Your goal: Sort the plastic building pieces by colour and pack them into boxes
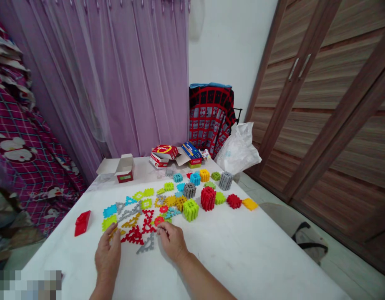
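purple curtain (142, 75) | white wall (226, 46) | wooden wardrobe (323, 108) | pale tiled floor (257, 189)

Bare L hand (108, 249) and bare R hand (173, 241) are seen, w/ bare L forearm (103, 285) and R forearm (205, 276); fine skin detail is blurred.

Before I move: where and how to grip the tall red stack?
Tall red stack: I'd pinch the upper part of its ribbed sides with the right hand, coming from the near side and above. It stands upright, bare cloth in front; the lime-green block beside it leaves little finger room lower down.
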The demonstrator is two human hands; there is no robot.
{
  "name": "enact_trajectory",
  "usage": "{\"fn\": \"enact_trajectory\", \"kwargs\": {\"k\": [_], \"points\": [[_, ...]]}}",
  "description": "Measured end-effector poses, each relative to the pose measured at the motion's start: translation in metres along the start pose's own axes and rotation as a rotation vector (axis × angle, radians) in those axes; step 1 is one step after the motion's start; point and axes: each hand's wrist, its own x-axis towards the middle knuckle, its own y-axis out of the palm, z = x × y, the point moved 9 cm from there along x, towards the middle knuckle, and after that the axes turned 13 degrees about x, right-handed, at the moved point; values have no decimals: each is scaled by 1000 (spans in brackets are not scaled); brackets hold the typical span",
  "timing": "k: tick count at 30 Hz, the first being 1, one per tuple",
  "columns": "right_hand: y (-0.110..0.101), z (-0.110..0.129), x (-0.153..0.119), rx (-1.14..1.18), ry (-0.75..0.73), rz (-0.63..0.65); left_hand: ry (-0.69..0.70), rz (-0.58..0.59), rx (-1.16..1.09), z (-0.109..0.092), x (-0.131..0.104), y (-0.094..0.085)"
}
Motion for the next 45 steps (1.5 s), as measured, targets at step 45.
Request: {"fn": "enact_trajectory", "kwargs": {"k": [45], "points": [[-9, -16, 6, 94, 72, -11, 408, 97, 529, -49, 35, 12]]}}
